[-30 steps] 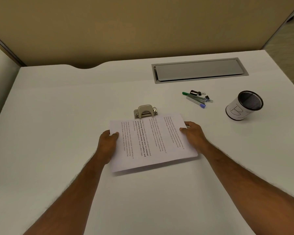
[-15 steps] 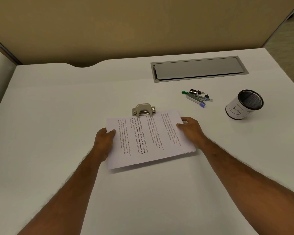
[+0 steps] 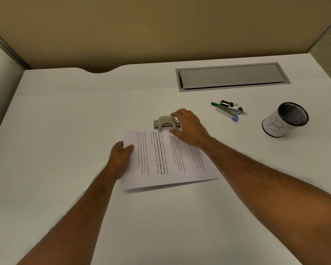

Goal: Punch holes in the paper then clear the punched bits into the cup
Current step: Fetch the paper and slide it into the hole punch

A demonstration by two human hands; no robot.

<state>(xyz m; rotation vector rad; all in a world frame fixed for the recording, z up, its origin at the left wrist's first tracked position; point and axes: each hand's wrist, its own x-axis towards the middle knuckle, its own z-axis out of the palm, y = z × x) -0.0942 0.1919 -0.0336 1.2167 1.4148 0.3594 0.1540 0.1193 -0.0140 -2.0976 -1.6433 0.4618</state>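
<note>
Right hand [image 3: 189,129] has left the paper's right edge since the earlier frame and now hovers at the hole punch [image 3: 166,122], fingers spread and unclenched, contact unclear; left hand [image 3: 120,156] still pinches the paper [image 3: 166,161] at its left edge, sheet flat on the desk [image 3: 65,121] with its far edge at or in the punch slot. Paper looks thin, floppy and slippery, best pinned near the edge; the punch looks small, rigid metal, to press from above. Print too small to read beyond bold scraps like "local traditions"; the cup [image 3: 285,119], well apart right, bears a handwritten "B".

Printed paper [image 3: 161,161] against metal punch [image 3: 166,122]
</note>
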